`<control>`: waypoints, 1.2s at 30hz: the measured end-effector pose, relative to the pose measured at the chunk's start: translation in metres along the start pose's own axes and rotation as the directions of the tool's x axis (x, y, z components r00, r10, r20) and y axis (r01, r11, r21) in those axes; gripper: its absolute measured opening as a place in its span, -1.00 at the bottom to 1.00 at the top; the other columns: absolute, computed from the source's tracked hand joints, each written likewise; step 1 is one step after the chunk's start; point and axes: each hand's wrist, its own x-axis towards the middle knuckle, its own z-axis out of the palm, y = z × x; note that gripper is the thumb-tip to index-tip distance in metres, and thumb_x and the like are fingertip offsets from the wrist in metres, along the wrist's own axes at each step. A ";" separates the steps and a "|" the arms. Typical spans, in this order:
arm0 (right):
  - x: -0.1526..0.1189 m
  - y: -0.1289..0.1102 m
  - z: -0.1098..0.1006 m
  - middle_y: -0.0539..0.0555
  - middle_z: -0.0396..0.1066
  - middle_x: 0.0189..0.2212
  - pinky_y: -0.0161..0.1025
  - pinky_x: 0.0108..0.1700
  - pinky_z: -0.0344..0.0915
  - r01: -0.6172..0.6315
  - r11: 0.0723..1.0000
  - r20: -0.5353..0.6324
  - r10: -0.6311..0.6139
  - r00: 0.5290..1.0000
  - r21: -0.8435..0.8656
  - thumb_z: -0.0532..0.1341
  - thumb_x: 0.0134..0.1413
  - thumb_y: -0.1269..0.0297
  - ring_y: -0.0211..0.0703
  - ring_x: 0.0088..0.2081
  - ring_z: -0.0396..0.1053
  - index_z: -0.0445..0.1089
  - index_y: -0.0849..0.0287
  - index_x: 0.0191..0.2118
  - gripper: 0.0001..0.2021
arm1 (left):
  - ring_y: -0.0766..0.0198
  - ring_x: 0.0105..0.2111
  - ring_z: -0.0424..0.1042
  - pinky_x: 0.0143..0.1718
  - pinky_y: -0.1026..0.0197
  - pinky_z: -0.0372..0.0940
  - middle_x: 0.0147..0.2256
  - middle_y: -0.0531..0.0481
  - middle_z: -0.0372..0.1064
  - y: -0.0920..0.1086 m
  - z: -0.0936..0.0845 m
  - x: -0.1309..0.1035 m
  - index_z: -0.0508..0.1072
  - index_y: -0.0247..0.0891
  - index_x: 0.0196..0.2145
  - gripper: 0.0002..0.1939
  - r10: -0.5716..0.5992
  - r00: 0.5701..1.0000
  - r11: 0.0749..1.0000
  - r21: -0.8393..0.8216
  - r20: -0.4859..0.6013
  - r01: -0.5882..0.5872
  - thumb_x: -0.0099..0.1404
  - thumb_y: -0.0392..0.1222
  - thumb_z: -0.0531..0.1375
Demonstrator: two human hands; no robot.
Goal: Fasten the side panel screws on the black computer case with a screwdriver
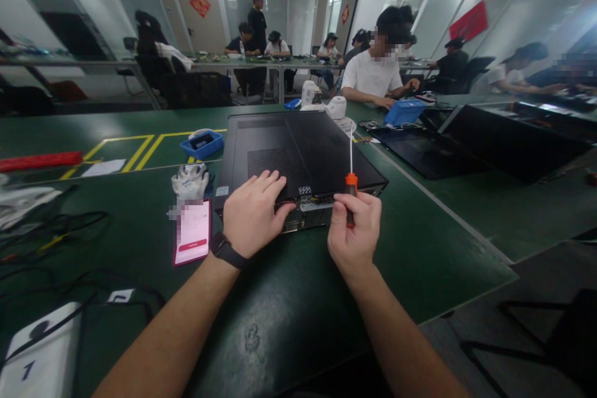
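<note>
A black computer case [303, 149] lies flat on the green table [280, 317], its rear panel with slots facing me. My left hand [254, 214], wearing a dark wristwatch, rests on the near left part of the lid with fingers stretched out and the thumb at the near edge. In my right hand [357, 230] is a screwdriver [351, 183] with an orange and dark handle, its shaft pointing up. That hand is closed round the handle, just in front of the case's near right edge. The palm side of my left hand is hidden.
Left of the case lie a phone [192, 233], white gloves [190, 181] and a blue tray [202, 143]. Black cables [60, 224] and a white box [41, 348] are at far left. Dark panels [420, 152] lie to the right. A person [373, 74] sits across the table.
</note>
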 end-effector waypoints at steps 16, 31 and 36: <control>0.013 0.012 0.029 0.12 0.38 -0.18 0.00 0.05 0.47 -0.073 0.997 0.009 0.073 0.997 0.017 0.13 0.44 0.14 -0.05 -0.06 0.39 0.48 0.06 -0.05 -0.78 | -0.07 0.27 0.49 0.32 -0.17 0.39 0.23 -0.22 0.51 0.000 -0.001 0.002 0.55 -0.27 0.18 -0.54 -0.011 1.000 1.000 -0.014 -0.002 0.011 0.40 -0.04 0.35; 0.031 0.031 0.047 0.11 0.38 -0.18 0.00 0.06 0.42 -0.080 0.993 0.061 0.076 0.995 0.081 0.11 0.45 0.11 -0.06 -0.07 0.37 0.45 0.07 -0.06 -0.77 | -0.07 0.27 0.48 0.34 -0.16 0.38 0.23 -0.21 0.51 -0.008 0.013 0.026 0.56 -0.27 0.15 -0.55 -0.061 0.998 0.998 -0.018 0.011 0.061 0.37 -0.05 0.38; 0.024 0.031 0.046 0.16 0.42 -0.09 0.03 0.06 0.46 -0.029 0.994 -0.019 0.031 0.999 0.106 0.17 0.38 0.18 -0.04 -0.05 0.43 0.37 0.12 0.10 -0.74 | -0.07 0.28 0.48 0.35 -0.15 0.36 0.23 -0.22 0.52 -0.008 0.016 0.029 0.56 -0.26 0.16 -0.54 -0.068 0.998 0.997 -0.020 0.015 0.068 0.37 -0.05 0.38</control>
